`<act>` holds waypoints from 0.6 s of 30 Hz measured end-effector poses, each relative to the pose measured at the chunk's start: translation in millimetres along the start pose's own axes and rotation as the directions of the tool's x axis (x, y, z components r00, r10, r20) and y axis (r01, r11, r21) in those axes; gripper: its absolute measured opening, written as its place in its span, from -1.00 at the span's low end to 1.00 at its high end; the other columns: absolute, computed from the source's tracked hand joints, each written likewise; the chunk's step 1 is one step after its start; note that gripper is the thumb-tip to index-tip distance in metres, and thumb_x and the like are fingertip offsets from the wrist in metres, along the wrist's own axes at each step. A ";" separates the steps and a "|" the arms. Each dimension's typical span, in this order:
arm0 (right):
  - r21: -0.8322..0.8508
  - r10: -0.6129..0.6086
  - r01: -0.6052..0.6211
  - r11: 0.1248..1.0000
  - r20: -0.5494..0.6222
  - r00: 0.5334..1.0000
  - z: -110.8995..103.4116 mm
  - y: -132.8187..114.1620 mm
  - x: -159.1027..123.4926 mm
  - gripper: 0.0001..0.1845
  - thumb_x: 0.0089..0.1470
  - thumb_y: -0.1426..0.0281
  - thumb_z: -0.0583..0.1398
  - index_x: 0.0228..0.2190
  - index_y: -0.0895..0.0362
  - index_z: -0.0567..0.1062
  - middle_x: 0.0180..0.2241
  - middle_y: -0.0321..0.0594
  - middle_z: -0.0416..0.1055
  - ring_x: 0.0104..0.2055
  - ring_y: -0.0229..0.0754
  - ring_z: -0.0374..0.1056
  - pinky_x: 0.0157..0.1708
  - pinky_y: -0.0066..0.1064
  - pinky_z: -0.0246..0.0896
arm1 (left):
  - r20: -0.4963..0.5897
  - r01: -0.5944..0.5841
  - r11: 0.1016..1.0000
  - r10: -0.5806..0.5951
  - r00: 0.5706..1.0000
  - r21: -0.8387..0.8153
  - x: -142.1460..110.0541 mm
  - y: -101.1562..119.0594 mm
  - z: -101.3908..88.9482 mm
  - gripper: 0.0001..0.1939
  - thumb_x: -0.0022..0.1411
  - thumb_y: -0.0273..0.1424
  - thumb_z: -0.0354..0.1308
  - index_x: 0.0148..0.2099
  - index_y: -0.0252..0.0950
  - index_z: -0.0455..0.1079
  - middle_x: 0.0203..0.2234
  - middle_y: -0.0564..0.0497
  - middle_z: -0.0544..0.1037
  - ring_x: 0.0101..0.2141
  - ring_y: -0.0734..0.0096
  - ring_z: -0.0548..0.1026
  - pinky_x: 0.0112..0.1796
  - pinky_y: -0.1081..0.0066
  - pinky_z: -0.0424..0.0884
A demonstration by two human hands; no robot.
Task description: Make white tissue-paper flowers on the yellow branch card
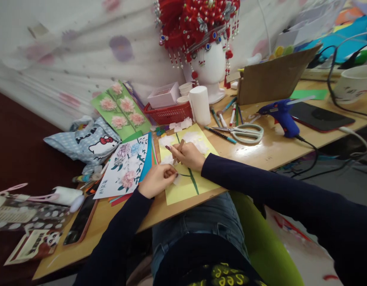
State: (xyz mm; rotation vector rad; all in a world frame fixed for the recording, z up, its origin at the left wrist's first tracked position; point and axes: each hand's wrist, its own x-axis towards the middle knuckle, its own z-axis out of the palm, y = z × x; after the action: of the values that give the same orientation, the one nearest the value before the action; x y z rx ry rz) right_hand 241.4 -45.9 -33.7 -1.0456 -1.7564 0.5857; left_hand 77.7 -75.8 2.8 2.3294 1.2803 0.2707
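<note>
Here the closed right grip (190,155) holds a stick (181,145).

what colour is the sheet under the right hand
The sheet is yellow, seen in the head view.

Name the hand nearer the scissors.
Right: the right hand is over the yellow sheet, left of the scissors; the left hand is farther left, at the sheet's edge.

navy sleeves (278,190), blue jeans (198,222), yellow lettering (227,280)
</note>
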 end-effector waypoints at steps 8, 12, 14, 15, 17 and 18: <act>-0.003 -0.046 0.046 0.999 -0.165 0.985 -3.5 2.3 -1.3 -0.39 0.28 0.11 -0.10 -0.66 0.16 0.35 -0.71 -0.30 0.32 -0.61 -0.35 0.27 -0.51 -0.51 0.07 | -0.141 0.063 0.973 -0.032 0.990 0.224 22.1 -3.0 0.7 -0.87 0.12 -0.44 0.12 -0.33 -0.30 0.50 -0.52 -0.03 0.58 -0.47 0.28 0.53 -0.40 0.34 0.36; -0.056 -0.155 0.148 0.987 -0.162 0.974 -5.0 1.3 -6.4 -0.38 0.29 0.12 -0.13 -0.68 0.15 0.31 -0.70 -0.28 0.30 -0.64 -0.36 0.22 -0.55 -0.50 0.02 | -0.169 0.057 0.977 -0.022 0.985 0.205 21.6 -5.7 1.2 -0.88 0.15 -0.42 0.12 -0.34 -0.29 0.49 -0.54 -0.01 0.57 -0.49 0.32 0.51 -0.42 0.36 0.34; -0.073 -0.170 0.163 0.984 -0.109 0.979 -3.8 0.5 -7.7 -0.40 0.29 0.13 -0.13 -0.66 0.15 0.30 -0.70 -0.28 0.30 -0.65 -0.37 0.20 -0.56 -0.50 0.00 | -0.186 0.059 0.977 -0.020 0.982 0.205 21.1 -5.9 1.1 -0.90 0.14 -0.44 0.12 -0.35 -0.29 0.47 -0.55 0.00 0.56 -0.51 0.34 0.50 -0.42 0.37 0.33; -0.075 -0.167 0.161 0.984 -0.088 0.982 -2.9 0.2 -7.9 -0.41 0.29 0.13 -0.12 -0.66 0.16 0.31 -0.69 -0.28 0.31 -0.65 -0.37 0.20 -0.56 -0.51 -0.01 | -0.196 0.061 0.977 -0.020 0.980 0.204 21.0 -5.7 0.9 -0.91 0.13 -0.45 0.13 -0.35 -0.30 0.46 -0.56 0.01 0.55 -0.51 0.35 0.50 -0.42 0.37 0.34; -0.082 -0.163 0.158 0.984 -0.051 0.985 -1.2 0.4 -7.5 -0.42 0.29 0.14 -0.11 -0.64 0.16 0.31 -0.67 -0.28 0.33 -0.63 -0.38 0.21 -0.56 -0.52 -0.01 | -0.211 0.061 0.979 -0.020 0.977 0.193 20.8 -5.7 0.2 -0.93 0.12 -0.48 0.13 -0.35 -0.31 0.44 -0.57 0.02 0.54 -0.51 0.36 0.49 -0.41 0.38 0.34; -0.090 -0.162 0.159 0.983 -0.034 0.986 -0.5 0.8 -7.2 -0.43 0.29 0.15 -0.11 -0.64 0.17 0.32 -0.66 -0.28 0.34 -0.63 -0.38 0.21 -0.55 -0.52 -0.02 | -0.215 0.060 0.982 -0.020 0.976 0.180 20.4 -6.1 -0.5 -0.94 0.11 -0.49 0.13 -0.36 -0.31 0.43 -0.57 0.02 0.53 -0.51 0.37 0.49 -0.40 0.39 0.35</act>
State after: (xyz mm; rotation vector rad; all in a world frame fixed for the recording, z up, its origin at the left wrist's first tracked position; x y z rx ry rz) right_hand 243.3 -51.7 -37.7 -0.9570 -1.8234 0.3879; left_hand 84.1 -55.8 -0.7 2.4809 1.5116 0.4131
